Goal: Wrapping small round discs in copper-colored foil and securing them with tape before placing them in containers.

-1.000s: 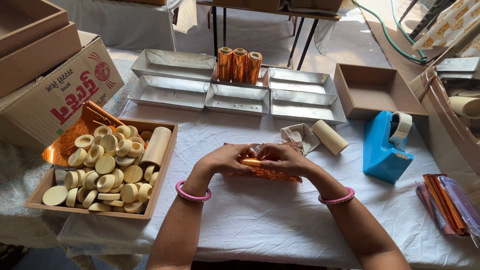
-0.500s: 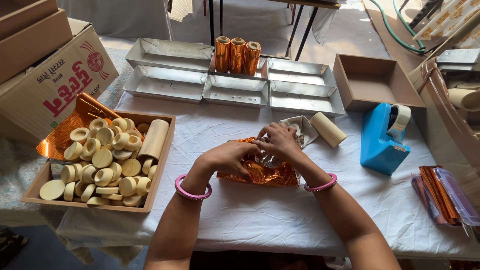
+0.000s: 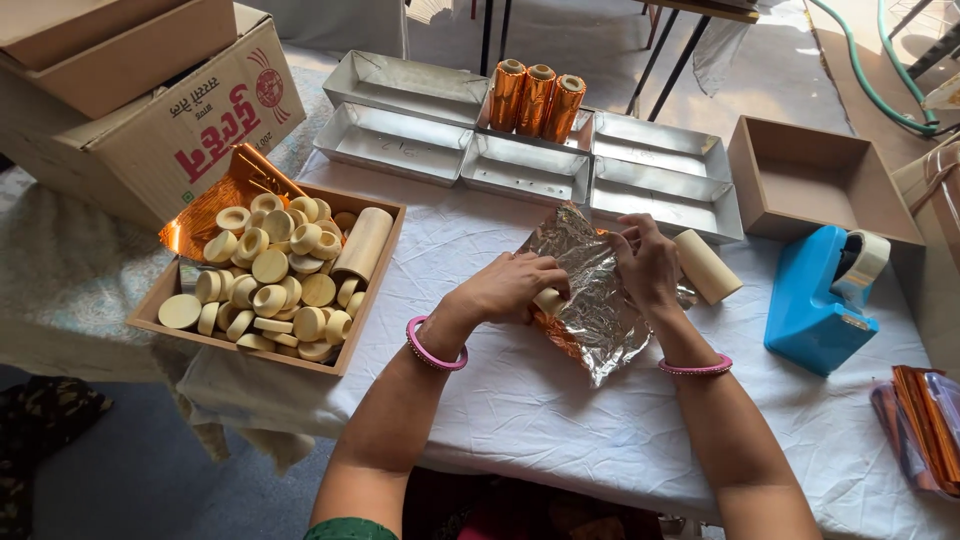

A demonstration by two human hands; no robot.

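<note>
The left hand (image 3: 512, 288) grips a pale roll (image 3: 548, 300) on the foil sheet (image 3: 590, 300). The right hand (image 3: 645, 262) pinches the foil's upper edge (silver side up).

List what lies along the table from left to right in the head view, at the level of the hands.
Wooden tray of pale discs → left hand → silver foil sheet → right hand → bare cream roll → blue tape dispenser → orange foil sheets.

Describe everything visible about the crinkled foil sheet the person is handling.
The crinkled foil sheet shows silver on its upper face and orange-copper along the lower left edge. It lies creased and partly raised on the white tablecloth. The left hand presses a pale round piece against it, while the right hand grips its upper right edge.
</note>
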